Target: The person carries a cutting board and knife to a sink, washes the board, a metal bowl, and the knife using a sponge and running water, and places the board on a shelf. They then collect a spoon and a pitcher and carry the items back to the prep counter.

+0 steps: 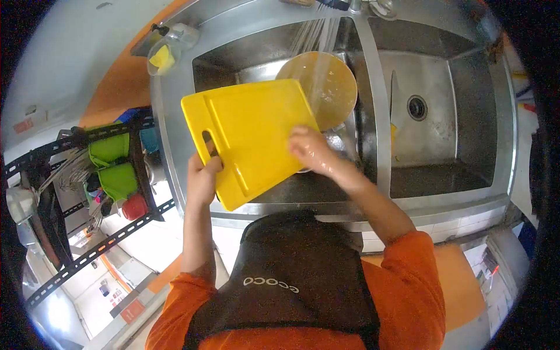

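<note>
A steel double sink is spanning the scene, with a dark apron showing on the near side. A yellow cutting board is tilting over the left basin, probably so drips are falling inside. Beyond it, a round tan item is sitting under running water. The left hand is clamping the board's handle slot, seemingly steadying it; the right hand is curling against the board's right part, its grip unclear. The apron's lettering is reading "ecoco".

Steel 2-basin sink: round tan object in left basin, knife in right; container on rim.
</note>
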Motion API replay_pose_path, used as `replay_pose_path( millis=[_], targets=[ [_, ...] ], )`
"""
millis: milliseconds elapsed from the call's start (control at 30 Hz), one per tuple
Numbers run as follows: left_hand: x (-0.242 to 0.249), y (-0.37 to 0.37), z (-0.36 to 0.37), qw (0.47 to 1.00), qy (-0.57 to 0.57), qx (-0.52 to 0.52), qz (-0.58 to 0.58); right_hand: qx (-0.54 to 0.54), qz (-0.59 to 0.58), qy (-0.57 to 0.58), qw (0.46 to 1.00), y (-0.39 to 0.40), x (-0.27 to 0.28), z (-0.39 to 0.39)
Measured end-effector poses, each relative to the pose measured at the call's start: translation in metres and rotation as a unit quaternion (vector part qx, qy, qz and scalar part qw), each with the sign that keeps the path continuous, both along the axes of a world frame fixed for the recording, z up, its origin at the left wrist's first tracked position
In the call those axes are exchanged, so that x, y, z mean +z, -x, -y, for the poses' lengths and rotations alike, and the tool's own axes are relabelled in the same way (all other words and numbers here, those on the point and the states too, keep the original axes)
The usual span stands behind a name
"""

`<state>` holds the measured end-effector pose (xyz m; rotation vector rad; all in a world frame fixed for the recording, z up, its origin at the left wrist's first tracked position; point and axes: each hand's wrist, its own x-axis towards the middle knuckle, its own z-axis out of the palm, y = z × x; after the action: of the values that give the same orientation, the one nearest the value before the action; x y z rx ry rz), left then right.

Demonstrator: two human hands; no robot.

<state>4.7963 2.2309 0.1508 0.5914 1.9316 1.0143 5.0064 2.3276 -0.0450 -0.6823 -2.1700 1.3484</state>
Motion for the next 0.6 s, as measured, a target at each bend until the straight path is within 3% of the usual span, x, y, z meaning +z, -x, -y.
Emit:
replay_pose_path(
  millis=[67, 167, 233, 300, 367, 467, 533, 600],
  targets=[
    [0.001, 0.002, 0.004, 0.999, -0.019, -0.008, 0.027, -0.059, 0.184, 0.103, 0.976, -0.011, -0.028, -0.025],
    [0.001, -0.012, 0.0, 0.999, -0.018, 0.04, 0.01, -0.219, 0.082, 0.129, 0.964, 0.006, -0.007, -0.039],
    [-0.003, -0.014, -0.003, 0.999, -0.022, 0.02, -0.013, -0.193, -0.048, 0.096, 0.975, 0.033, 0.007, -0.037],
    [-0.006, -0.011, -0.008, 0.999, -0.014, -0.018, -0.032, -0.137, -0.128, 0.09, 0.978, 0.05, 0.058, -0.021],
    [-0.002, -0.006, -0.013, 1.0, -0.012, -0.021, -0.021, -0.054, -0.141, 0.063, 0.986, 0.046, 0.099, 0.003],
    [-0.001, 0.004, -0.008, 1.0, -0.018, -0.014, -0.015, 0.075, -0.167, 0.034, 0.982, 0.023, 0.086, 0.016],
    [-0.001, 0.006, -0.005, 0.999, -0.025, -0.01, -0.024, 0.099, -0.098, 0.014, 0.99, 0.003, 0.047, 0.007],
    [0.003, 0.004, -0.006, 0.998, -0.031, -0.014, -0.043, 0.019, 0.005, -0.005, 1.0, -0.013, 0.012, -0.01]
  ],
)
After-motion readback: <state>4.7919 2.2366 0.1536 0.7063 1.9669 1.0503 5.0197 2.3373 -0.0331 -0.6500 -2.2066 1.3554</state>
